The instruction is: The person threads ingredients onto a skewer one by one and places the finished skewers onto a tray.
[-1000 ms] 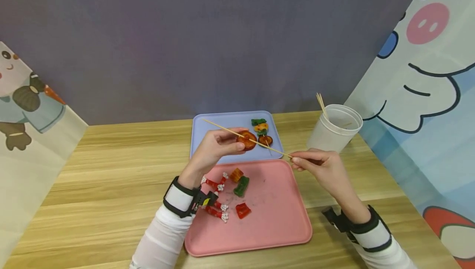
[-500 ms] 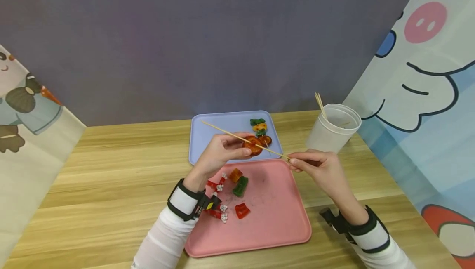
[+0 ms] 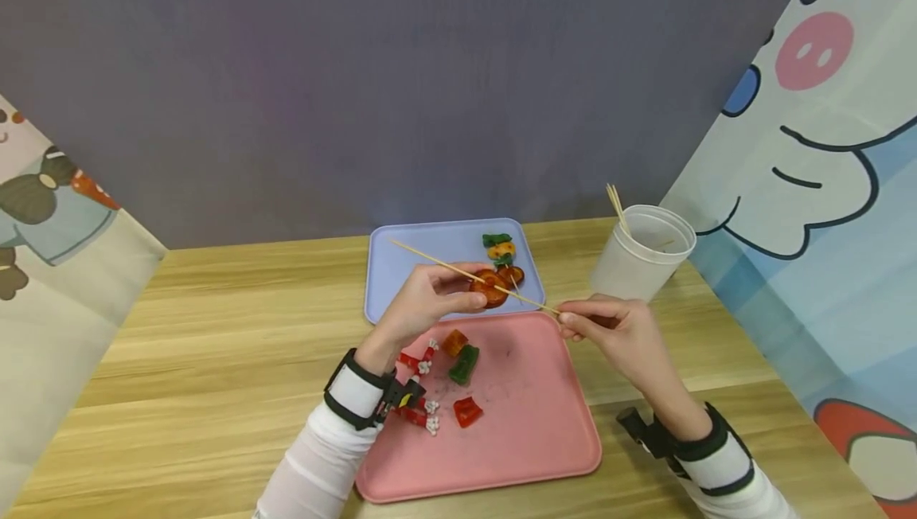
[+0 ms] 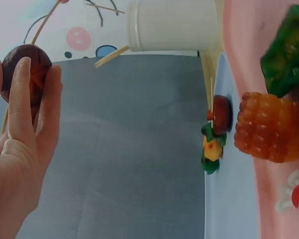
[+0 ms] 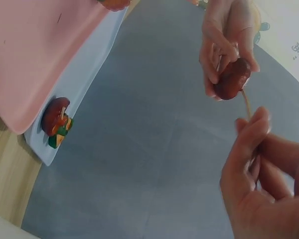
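Observation:
My left hand (image 3: pixel 423 306) holds a glossy brown mushroom cap (image 3: pixel 490 288) between thumb and fingers. A thin bamboo skewer (image 3: pixel 526 300) runs across the mushroom, its long far part reaching up-left past the left hand. At the other end, my right hand (image 3: pixel 618 336) pinches the skewer between thumb and fingertips. From the right wrist view, the skewer enters the mushroom cap (image 5: pixel 232 78) on the side facing the right hand. Both hands are raised above the trays. In the left wrist view, fingers lie along the dark outside of the mushroom cap (image 4: pixel 26 69).
A pink tray (image 3: pixel 530 431) bears a corn piece (image 3: pixel 454 342), a green pepper piece (image 3: pixel 464 364), a red pepper piece (image 3: pixel 468 411) and several red-and-white pieces (image 3: pixel 418 417). Behind, a blue tray (image 3: pixel 401 252) bears a loaded skewer (image 3: pixel 503 248). A white tub (image 3: pixel 637 260) holds bamboo skewers.
The left hand has moved right with the mushroom, bringing it further along the skewer toward the right hand. The right hand has barely moved and keeps its pinch.

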### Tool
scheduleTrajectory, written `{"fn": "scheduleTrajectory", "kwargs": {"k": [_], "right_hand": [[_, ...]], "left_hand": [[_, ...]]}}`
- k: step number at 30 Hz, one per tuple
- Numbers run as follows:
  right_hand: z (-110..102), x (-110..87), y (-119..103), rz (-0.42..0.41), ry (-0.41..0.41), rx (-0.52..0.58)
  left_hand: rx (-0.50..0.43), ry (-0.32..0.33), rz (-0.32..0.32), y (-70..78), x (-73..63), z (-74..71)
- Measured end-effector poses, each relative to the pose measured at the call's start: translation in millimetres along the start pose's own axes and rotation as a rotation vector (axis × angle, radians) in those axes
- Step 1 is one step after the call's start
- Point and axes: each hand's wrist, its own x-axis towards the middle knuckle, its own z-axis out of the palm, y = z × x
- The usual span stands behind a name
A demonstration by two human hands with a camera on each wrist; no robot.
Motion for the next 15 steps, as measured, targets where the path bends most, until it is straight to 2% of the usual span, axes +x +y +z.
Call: {"fn": "scheduleTrajectory", "kwargs": {"k": [4,15], "right_hand": [[0.5,1.0,0.5,-0.008,-0.004,-0.008],[-1.7,-0.2,-1.3,-0.002,-0.013,-0.012]], "left_hand": [[0.05,0.0,0.005,-1.6,1.2,4.6],[0.051,0.001,-0.018,-2.4,1.9,9.3]]}}
